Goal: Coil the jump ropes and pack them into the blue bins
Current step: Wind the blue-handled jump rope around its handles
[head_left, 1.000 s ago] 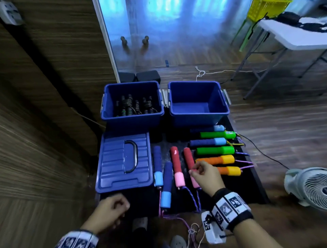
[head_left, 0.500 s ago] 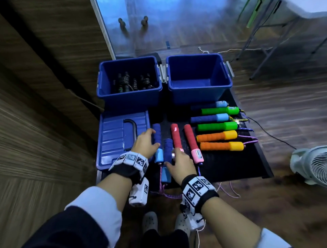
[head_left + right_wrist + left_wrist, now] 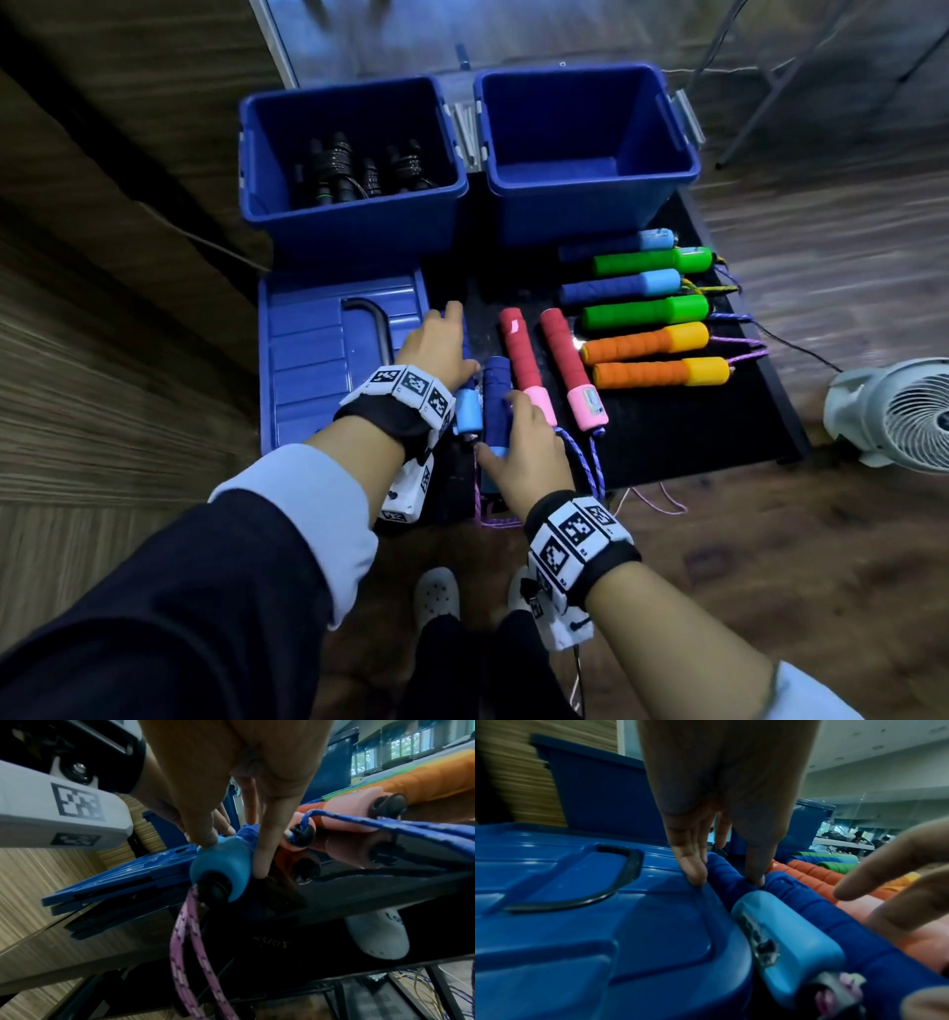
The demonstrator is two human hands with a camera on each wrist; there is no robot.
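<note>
Two dark-blue handles with light-blue caps lie side by side on the black table [image 3: 667, 442], joined by a pink rope [image 3: 185, 933] that hangs off the front edge. My left hand [image 3: 447, 349] pinches the left blue handle [image 3: 777, 939], fingers [image 3: 693, 870] on one side and thumb on the other. My right hand [image 3: 513, 437] grips the right blue handle [image 3: 497, 395] at its light-blue cap [image 3: 221, 862]. Behind them stand the two blue bins: the left bin [image 3: 354, 221] holds coiled black ropes [image 3: 359, 169], and the right bin [image 3: 590, 210] shows only its bare floor.
A blue bin lid [image 3: 318, 360] lies flat against the left handle. Right of my hands are two red-and-pink handles [image 3: 518, 349], then green [image 3: 647, 311], blue and orange handles [image 3: 657, 372] in a row. A white fan [image 3: 898, 411] stands on the floor at right.
Both hands have come forward from the table's front edge onto the two blue handles and closed round them. The view has tipped down and nearer.
</note>
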